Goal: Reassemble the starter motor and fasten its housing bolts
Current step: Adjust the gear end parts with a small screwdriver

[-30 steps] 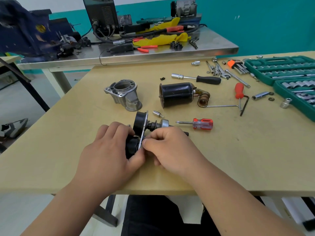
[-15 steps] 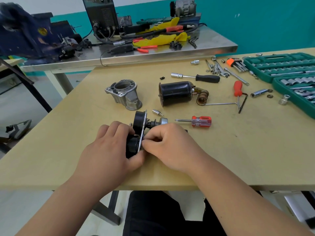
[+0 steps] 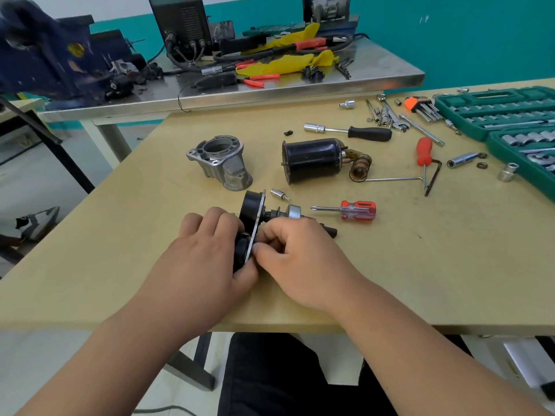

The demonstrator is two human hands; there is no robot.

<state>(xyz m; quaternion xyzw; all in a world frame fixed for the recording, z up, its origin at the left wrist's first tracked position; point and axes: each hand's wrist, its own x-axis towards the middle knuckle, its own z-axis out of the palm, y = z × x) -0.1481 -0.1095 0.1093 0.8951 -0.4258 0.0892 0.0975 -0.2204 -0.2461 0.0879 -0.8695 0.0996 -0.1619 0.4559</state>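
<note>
Both hands, left [image 3: 207, 253] and right [image 3: 297, 259], grip the black plate assembly [image 3: 251, 210]; silver housing [image 3: 223, 163] and motor can [image 3: 312, 160] lie apart, bolts unfastened.

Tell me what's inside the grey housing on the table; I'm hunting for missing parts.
The grey housing shows only bare inner wall through its open top. Its rim hides the bottom of the hollow.

Black motor body [image 3: 312, 160], green socket case [image 3: 495, 118]
</note>
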